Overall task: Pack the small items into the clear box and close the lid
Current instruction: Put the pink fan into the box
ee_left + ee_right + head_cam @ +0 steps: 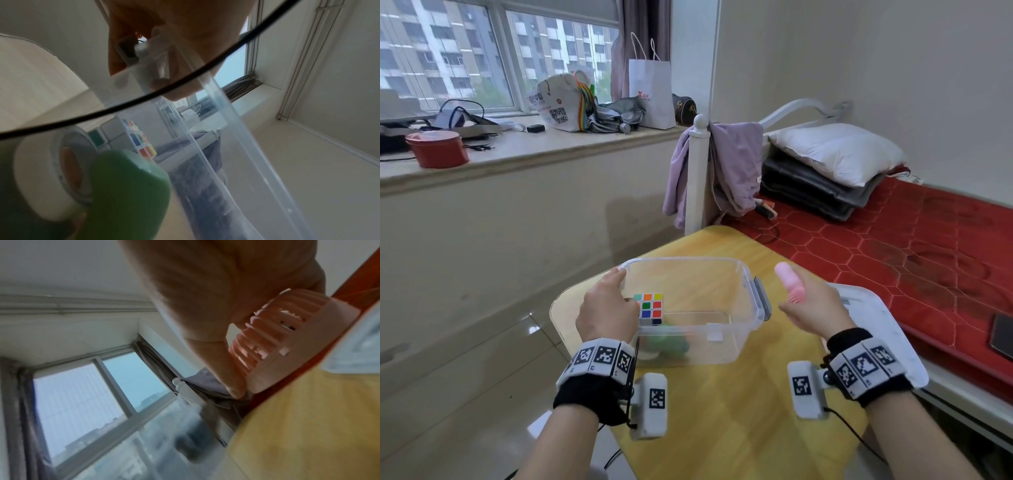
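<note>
Room held a daylit window [465,51], cluttered sill [551,144], cream walls [859,51], tiled floor [465,359], and red-covered bed [911,246].

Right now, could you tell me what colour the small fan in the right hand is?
Pale pink; the fan shows best in the right wrist view.

A home bedroom: a bed [893,246] with red mattress and pillow [835,150] lies right of the hands, a cluttered windowsill [524,147] beyond them to the left
</note>
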Demonstrator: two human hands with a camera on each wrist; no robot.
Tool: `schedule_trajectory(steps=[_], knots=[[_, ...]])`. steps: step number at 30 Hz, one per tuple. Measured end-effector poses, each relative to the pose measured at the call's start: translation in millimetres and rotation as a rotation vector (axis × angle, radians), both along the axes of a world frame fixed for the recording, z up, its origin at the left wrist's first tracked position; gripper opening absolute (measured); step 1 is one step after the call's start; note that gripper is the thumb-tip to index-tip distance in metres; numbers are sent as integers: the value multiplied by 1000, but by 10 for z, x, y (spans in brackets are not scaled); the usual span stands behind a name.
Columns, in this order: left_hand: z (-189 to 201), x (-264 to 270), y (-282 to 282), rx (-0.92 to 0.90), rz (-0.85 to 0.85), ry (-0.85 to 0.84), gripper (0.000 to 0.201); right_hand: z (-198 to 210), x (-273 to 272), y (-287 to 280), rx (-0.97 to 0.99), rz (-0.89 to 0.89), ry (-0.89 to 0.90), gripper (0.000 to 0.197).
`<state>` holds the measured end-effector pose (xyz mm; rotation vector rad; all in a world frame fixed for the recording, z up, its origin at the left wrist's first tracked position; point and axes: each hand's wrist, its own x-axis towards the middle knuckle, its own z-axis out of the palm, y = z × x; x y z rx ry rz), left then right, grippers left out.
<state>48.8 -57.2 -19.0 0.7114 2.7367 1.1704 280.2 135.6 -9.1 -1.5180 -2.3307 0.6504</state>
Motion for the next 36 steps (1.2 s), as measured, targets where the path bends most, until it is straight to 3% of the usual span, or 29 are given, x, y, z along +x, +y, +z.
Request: schedule_trajectory(steps=[5,9,13,18,21,23,31,36], knots=[[-5,-6,6,2,-2,10,62,604,-177,-239,79,178,188,77],[0,-6,0,1,-2,4,63,865,-400,-600,-84,455,343,77],[0,2,-8,2,-5,4,63,656,-686,-659,-204,610,165,73],[-6,-5,-3,10,-15,15,62,334,-1013,-583,-245,571,-189,28],[-21,-10,-6,18,-19,10,63,185,-1195,-501,-231,575,-320,16],[-19,-14,-9,21,-25,11,62,70,-1266,-454,-257,578,-397,16],[2,-7,-20,16,-26,19,61,-208,-1365,-396,-233,527,-551,47],[25,6,-30,7,-26,9,62,-129,-1289,-422,-235,635,-539,40]])
